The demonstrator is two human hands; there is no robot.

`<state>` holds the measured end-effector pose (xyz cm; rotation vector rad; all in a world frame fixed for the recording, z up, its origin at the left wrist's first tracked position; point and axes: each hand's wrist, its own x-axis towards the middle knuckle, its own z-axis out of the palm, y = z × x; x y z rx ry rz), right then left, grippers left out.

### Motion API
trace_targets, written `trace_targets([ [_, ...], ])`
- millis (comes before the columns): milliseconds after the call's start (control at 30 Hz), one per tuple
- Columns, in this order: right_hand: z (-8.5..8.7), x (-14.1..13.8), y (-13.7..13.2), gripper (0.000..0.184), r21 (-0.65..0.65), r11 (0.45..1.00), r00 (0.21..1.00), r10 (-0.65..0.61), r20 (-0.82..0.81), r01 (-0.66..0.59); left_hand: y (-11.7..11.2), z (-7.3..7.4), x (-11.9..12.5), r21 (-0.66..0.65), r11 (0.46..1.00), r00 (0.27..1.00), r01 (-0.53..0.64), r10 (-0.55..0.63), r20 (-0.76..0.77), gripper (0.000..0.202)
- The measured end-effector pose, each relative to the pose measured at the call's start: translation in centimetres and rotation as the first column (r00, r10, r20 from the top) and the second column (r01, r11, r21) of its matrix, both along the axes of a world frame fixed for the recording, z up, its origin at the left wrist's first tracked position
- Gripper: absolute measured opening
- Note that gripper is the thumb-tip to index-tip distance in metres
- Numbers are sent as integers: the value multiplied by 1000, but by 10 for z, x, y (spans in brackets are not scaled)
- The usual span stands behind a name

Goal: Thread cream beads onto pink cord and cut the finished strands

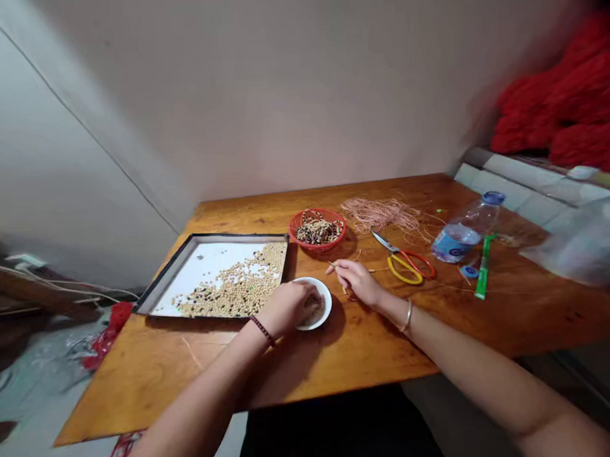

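Observation:
My left hand (286, 304), with a dark bead bracelet at the wrist, reaches into a small white bowl (328, 303). Small brownish pieces (316, 312) lie in that bowl, and my fingertips among them are hidden. Just right of the bowl, my right hand (357, 280) pinches a thin cord (331, 263), its tip pointing up and left. A few light beads (371, 271) appear on the cord beside the hand, and the strand trails off to the right. A shallow black-edged tray (191, 266) of loose cream and dark beads (232, 291) stands left of my left hand.
Behind the bowl sits a red plastic basket (343, 239) with strung beads. Pink cord (382, 214) lies heaped near the wall. Scissors (405, 268) with yellow and orange handles, a plastic bottle (455, 242), a blue cap (469, 271) and a green packet (483, 269) are on the right.

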<state>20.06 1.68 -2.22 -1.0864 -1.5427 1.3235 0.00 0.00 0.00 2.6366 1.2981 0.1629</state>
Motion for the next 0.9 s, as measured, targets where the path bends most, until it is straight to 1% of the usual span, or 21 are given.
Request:
trace_targets([
  [133, -2, -1, -1, 33, -4, 1000, 1000, -9, -3, 9, -3, 6, 1, -18, 1000, 1000, -5, 5, -17, 16],
  [233, -3, -2, -1, 32, 24, 1000, 1000, -1, -15, 2, -4, 8, 0, -27, 1000, 1000, 1, -1, -15, 16],
  [400, -4, -3, 1, 32, -18, 1000, 999, 1, -51, -2, -3, 9, -2, -74, 997, 1000, -2, 3, 14, 19],
  [467, -3, -4, 2, 32, 20, 1000, 1000, -14, -18, 14, -3, 11, -2, -104, 995, 1000, -3, 5, 11, 20],
  [533, -1, -6, 2, 30, 88, 996, 1000, -23, 15, 21, -2, 12, -2, -120, 993, 1000, -11, 10, -7, 22],
  [667, 3, -8, 0, 29, 180, 984, 998, -9, 54, -1, 2, 14, -2, -112, 994, 1000, 13, -14, -10, 26],
  [767, -2, -11, -3, 29, 205, 977, 989, 24, 144, -53, 5, 12, -4, -115, 992, 998, 54, -51, 21, 28],
  [833, -7, -14, -4, 28, 197, 976, 978, 50, 202, -91, 8, 9, -7, -111, 991, 996, 71, -65, 62, 27],
  [900, -11, -14, -3, 27, 179, 977, 972, 73, 222, -115, 11, 5, -10, -100, 991, 993, 84, -75, 86, 28],
])
